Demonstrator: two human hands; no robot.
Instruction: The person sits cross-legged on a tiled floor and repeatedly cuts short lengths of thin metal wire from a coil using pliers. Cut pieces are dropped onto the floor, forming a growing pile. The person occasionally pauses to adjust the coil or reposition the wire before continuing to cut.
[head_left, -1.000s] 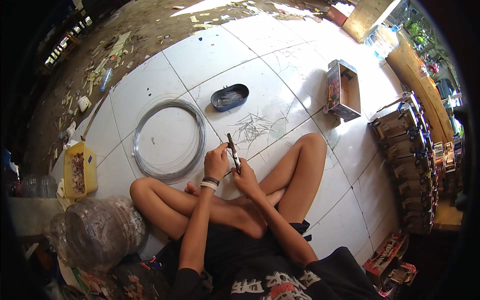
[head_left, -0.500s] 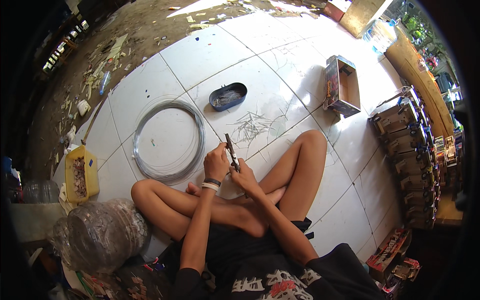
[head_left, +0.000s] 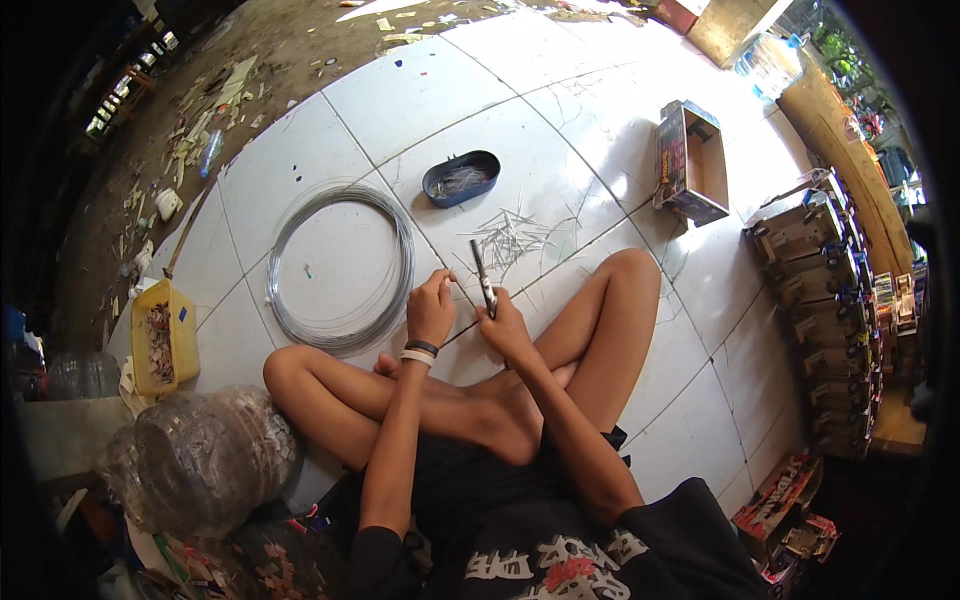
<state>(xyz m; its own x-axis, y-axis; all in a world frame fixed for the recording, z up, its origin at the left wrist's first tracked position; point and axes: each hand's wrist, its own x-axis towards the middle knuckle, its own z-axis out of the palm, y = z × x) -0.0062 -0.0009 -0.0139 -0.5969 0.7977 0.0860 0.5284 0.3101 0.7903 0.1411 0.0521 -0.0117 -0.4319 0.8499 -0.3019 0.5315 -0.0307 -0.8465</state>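
Note:
My right hand (head_left: 503,328) is closed round a slim dark tool (head_left: 481,268) with a pale band, its tip pointing up and away from me. Just left of it, my left hand (head_left: 431,311) is closed with the fingertips pinched; whatever they hold is too small to make out. A gap separates the two hands. Beyond them, short cut pieces of wire (head_left: 511,240) lie in a loose pile on the tiles. Behind that pile stands a dark blue oval container (head_left: 459,197) with more thin pieces inside. A large coil of silvery wire (head_left: 408,262) lies flat, left of my hands.
My crossed legs frame the work spot on the white tiled floor (head_left: 310,150). An open box (head_left: 690,208) sits at right, with stacked wooden toy vehicles (head_left: 815,310) further over. At left are a yellow tub (head_left: 183,345) of scraps and a big clear plastic bottle (head_left: 215,460).
My hands have come apart. The tool has moved slightly right with my right hand and points more upright, while my left hand has let go of its upper part.

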